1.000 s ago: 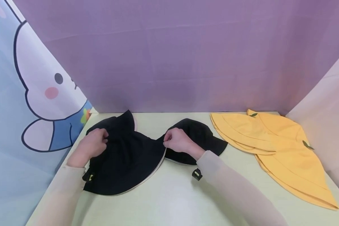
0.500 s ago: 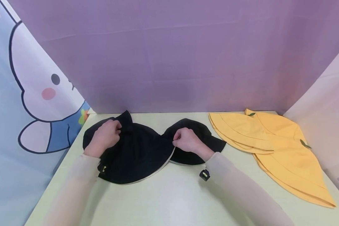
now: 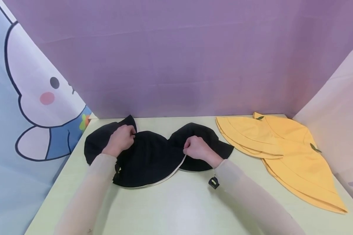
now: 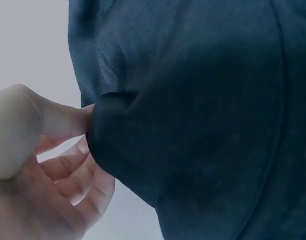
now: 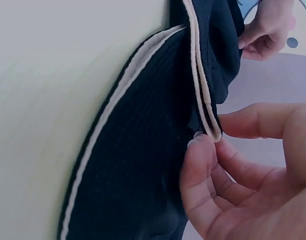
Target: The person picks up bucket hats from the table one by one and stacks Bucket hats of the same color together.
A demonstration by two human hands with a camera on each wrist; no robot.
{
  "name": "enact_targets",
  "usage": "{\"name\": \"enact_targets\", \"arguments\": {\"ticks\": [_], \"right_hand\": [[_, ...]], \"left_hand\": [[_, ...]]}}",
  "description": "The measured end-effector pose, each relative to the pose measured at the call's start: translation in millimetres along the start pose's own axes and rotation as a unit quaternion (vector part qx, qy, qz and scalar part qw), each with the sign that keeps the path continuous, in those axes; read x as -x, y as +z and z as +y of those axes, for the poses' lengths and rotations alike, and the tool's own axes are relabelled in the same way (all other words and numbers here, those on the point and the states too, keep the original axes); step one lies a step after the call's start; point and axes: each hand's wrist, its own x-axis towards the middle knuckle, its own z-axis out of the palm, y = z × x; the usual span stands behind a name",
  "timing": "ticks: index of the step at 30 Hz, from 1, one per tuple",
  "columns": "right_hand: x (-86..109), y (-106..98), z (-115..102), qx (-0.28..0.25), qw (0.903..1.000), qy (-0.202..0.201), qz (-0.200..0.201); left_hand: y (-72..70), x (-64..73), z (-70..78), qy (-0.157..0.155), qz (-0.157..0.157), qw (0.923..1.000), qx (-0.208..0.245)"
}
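1. Two hands work one black hat (image 3: 148, 160), which lies on the pale table (image 3: 176, 209) toward its left side, near the back.
2. Left hand (image 3: 121, 139) pinches a fold of the black cloth; right hand (image 3: 195, 148) pinches the cream-piped brim edge between thumb and fingertips (image 5: 200, 150).
3. Folding looks under way, to my eye; next the two pinched edges would need bringing together and flattening.
4. Count: one black hat, what look like two yellow hats (image 3: 285, 147) overlapping at the right, and one small black clip (image 3: 213, 182) beside the right sleeve.
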Motion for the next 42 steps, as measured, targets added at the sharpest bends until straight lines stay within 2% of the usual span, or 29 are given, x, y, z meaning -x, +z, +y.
{"name": "enact_targets", "arguments": {"ticks": [6, 13, 17, 20, 24, 27, 31, 33, 37, 39, 42], "right_hand": [[-2.3, 3.6, -0.1, 0.014, 0.9998, -0.002, -0.012], [-2.6, 3.1, 0.3, 0.021, 0.9998, 0.003, -0.005], [-3.8, 2.5, -1.6, 0.016, 0.9999, 0.0, 0.001], [-5.3, 3.4, -1.9, 0.015, 0.9999, -0.002, 0.003], [-7.4, 5.1, -1.1, 0.012, 0.9999, -0.004, -0.001], [-8.7, 5.3, -0.7, 0.01, 0.9999, -0.008, -0.006], [-9.6, 4.3, 0.5, 0.006, 0.9999, -0.007, -0.012], [-10.0, 4.4, 1.3, 0.006, 0.9999, -0.003, -0.015], [-10.3, 5.2, 2.2, 0.012, 0.9998, -0.001, -0.019], [-10.4, 5.9, 2.0, 0.014, 0.9997, -0.001, -0.021], [-10.2, 6.6, 1.1, 0.017, 0.9996, 0.001, -0.022]], "left_hand": [[7.5, -5.5, -5.9, -0.009, -0.025, 0.9996, -0.006], [12.0, 1.8, -10.8, -0.024, -0.058, 0.998, 0.003], [4.2, 9.7, -21.2, -0.043, -0.074, 0.9963, 0.011], [-4.2, 17.2, -31.3, -0.049, -0.101, 0.9935, 0.021], [-14.5, 32.2, -45.7, -0.041, -0.144, 0.9886, 0.014], [-20.7, 45.4, -56.3, -0.033, -0.165, 0.9858, 0.011], [-25.7, 58.9, -68.8, -0.025, -0.175, 0.9826, 0.057], [-27.9, 63.8, -74.2, -0.026, -0.182, 0.9785, 0.094], [-30.4, 71.4, -83.6, -0.034, -0.212, 0.9633, 0.162], [-31.2, 74.4, -86.7, -0.042, -0.228, 0.9555, 0.182], [-31.6, 77.3, -89.7, -0.05, -0.244, 0.9502, 0.188]]}}
